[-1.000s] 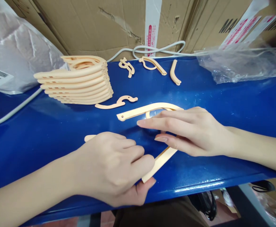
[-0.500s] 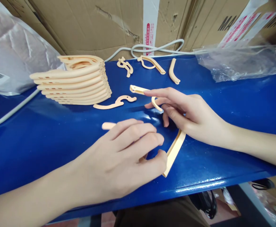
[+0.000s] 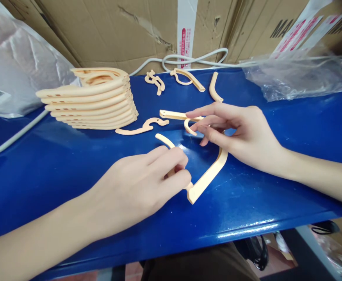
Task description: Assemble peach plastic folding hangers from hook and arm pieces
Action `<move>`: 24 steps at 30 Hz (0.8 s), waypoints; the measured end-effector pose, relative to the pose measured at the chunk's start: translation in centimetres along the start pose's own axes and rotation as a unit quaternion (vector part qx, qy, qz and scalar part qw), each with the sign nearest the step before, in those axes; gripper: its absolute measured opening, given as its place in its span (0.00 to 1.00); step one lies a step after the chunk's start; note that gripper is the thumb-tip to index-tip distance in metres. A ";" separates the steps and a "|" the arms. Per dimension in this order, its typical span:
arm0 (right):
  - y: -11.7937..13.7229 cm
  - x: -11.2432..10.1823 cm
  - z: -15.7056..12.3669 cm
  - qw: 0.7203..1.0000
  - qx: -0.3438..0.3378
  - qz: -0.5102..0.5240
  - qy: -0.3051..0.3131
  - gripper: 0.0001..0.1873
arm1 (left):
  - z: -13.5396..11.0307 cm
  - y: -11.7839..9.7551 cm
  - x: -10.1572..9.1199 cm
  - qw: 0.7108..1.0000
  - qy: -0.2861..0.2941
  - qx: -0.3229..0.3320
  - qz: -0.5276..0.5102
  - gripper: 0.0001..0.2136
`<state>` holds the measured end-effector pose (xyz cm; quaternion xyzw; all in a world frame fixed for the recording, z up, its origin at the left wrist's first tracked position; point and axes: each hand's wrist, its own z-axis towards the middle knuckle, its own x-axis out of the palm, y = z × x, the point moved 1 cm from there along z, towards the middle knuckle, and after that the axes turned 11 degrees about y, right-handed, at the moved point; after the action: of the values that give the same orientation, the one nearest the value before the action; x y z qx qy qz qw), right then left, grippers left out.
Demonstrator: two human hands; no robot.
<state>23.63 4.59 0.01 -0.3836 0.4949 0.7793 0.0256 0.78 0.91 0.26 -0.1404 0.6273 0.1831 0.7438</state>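
- The blue table (image 3: 56, 168) is under it all.
- A cream stack (image 3: 91, 103) sits at the back left.
- The left hand (image 3: 141, 187) pinches a thin strip (image 3: 164, 139).
- The right hand (image 3: 241, 132) holds the bent piece (image 3: 207, 175) by its curve, over the table's middle.
- The strip's low end is at the bent piece's near end.

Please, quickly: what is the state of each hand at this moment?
Left hand: closed, holding a curved cream piece.
Right hand: fingers bent, grip closed on the larger bent cream frame.
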 end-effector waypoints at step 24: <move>0.5 0.0 0.3 0.978 -0.035 -0.201 0.053 0.10 | -0.1 -0.5 -0.5 0.993 0.046 0.012 -0.111 0.12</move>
<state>23.28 4.62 0.46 -0.5167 0.3805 0.7538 0.1418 0.90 0.37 0.69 -0.2088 0.6434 0.0853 0.7315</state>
